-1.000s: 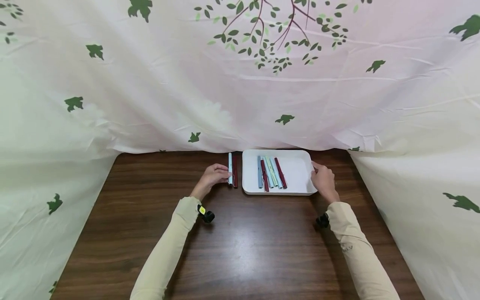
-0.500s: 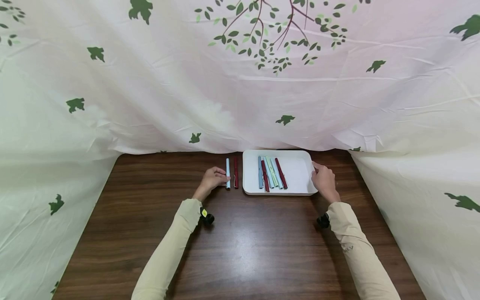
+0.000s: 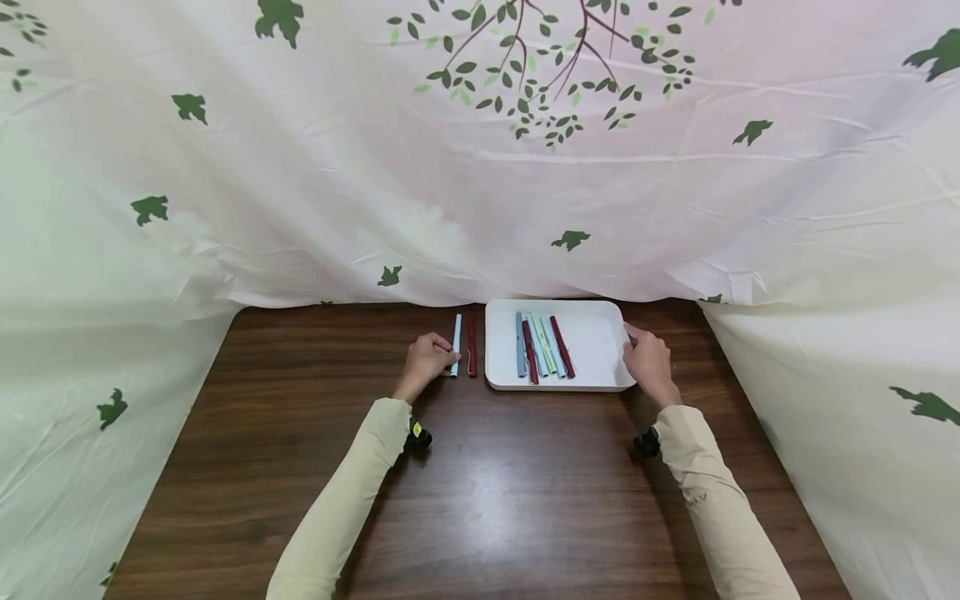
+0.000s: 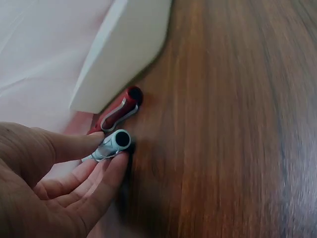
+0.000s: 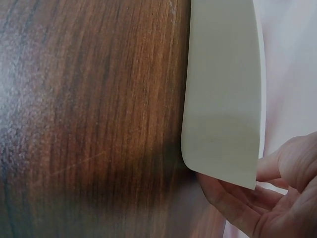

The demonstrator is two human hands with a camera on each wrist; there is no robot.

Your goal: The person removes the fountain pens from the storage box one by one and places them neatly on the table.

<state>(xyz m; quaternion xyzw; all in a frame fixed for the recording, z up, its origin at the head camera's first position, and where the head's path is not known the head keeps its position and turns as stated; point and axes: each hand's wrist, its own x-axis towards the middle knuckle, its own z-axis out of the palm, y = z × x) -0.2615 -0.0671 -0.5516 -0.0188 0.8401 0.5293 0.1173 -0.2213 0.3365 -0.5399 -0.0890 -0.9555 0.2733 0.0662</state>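
Note:
My left hand [image 3: 426, 363] pinches a light blue pen [image 3: 457, 327] near its closer end, left of the tray. Thumb and fingers lie on either side of this pen in the left wrist view, its dark round end [image 4: 122, 138] facing the camera. Beside it, a little apart, a dark red pen [image 3: 472, 346] with a metal clip lies on the table. My right hand [image 3: 648, 364] grips the right end of a white tray [image 3: 600, 346]. The right wrist view shows the thumb at the tray's rim and fingers against the outer wall [image 5: 223, 99]. Some fingers are hidden.
Inside the tray several pens lie side by side: a grey-blue pen [image 3: 521, 346], dark red ones, light blue ones and a pale green pen [image 3: 543, 343]. The tray stands at the back edge of the brown wooden table [image 3: 480, 500], near a patterned curtain [image 3: 337, 167].
The light blue pen has come slightly toward me and left, widening its gap from the dark red pen. My left wrist has shifted a little right. My right hand and the tray stay put.

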